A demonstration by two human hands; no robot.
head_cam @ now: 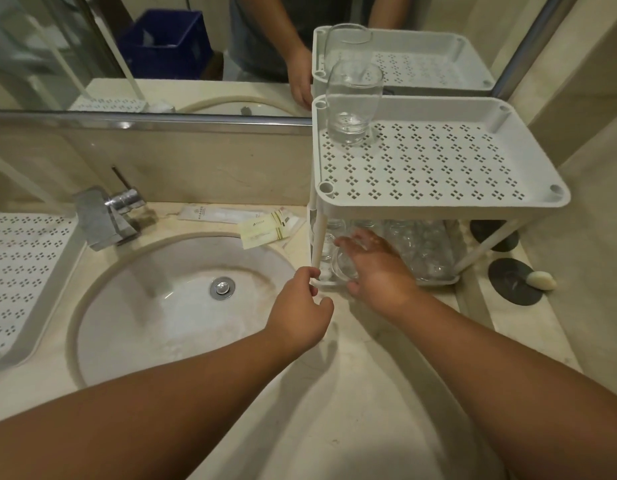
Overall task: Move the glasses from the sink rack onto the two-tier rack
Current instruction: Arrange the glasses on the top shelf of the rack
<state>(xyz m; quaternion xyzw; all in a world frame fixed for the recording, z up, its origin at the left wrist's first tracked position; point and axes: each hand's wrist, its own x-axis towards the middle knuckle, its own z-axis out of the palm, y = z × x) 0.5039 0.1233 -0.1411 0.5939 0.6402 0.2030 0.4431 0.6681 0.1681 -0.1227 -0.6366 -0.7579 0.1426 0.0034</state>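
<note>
The white two-tier rack [442, 199] stands on the counter right of the sink. One clear glass [352, 103] sits upright at the back-left corner of its perforated top tier. Several clear glasses [421, 247] crowd the lower tier. My right hand [372, 265] reaches into the lower tier's front-left part and holds a clear glass [341, 266] there, fingers spread over it. My left hand [300, 306] pinches the rack's front-left corner at the base of its post. The sink rack [23, 268], a white perforated tray, lies at the far left with no glass visible on it.
A round basin [154, 306] with a metal drain and a chrome faucet [106, 216] lies between the racks. Paper sachets [265, 226] lie behind the basin. Two dark round coasters [507, 282] and a soap piece [542, 280] sit right of the rack. A mirror backs the counter.
</note>
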